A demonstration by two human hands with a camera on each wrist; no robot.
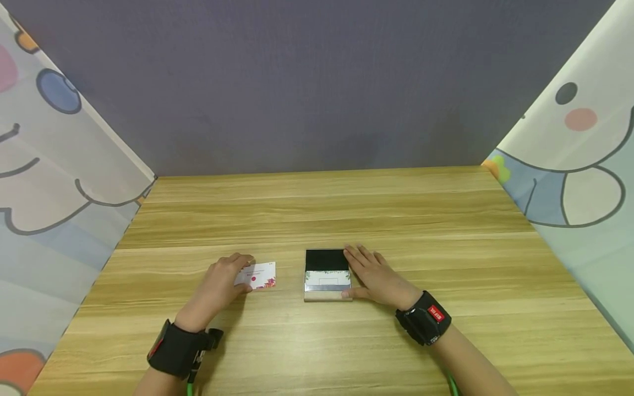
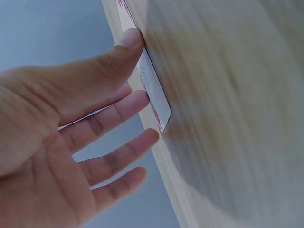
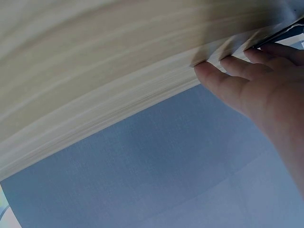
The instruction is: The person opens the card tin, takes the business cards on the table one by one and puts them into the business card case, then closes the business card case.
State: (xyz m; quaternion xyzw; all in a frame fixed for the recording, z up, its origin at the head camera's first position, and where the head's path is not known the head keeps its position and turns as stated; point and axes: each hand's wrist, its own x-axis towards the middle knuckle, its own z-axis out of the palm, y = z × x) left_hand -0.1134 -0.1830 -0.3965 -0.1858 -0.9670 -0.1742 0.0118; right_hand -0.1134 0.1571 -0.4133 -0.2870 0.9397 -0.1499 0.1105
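Observation:
My left hand (image 1: 224, 278) holds a white business card (image 1: 261, 275) with red print by its long edges, thumb at the near edge and fingers at the far one. The card lies flat, close on the table. In the left wrist view the thumb (image 2: 128, 40) is at the card's edge, the other fingers spread. To the right is an opened card case (image 1: 327, 261), black inside its lid, with a green-patterned card in its lower half. My right hand (image 1: 378, 280) holds the case's right side, thumb at the near corner, index finger at the far corner, other fingertips on the table.
The wood-grain table (image 1: 317, 214) backs onto a grey panel (image 1: 317, 88). Cartoon-printed sheets (image 1: 574, 181) stand at both sides. Each wrist wears a black strap (image 1: 423, 318), with a green cable by it.

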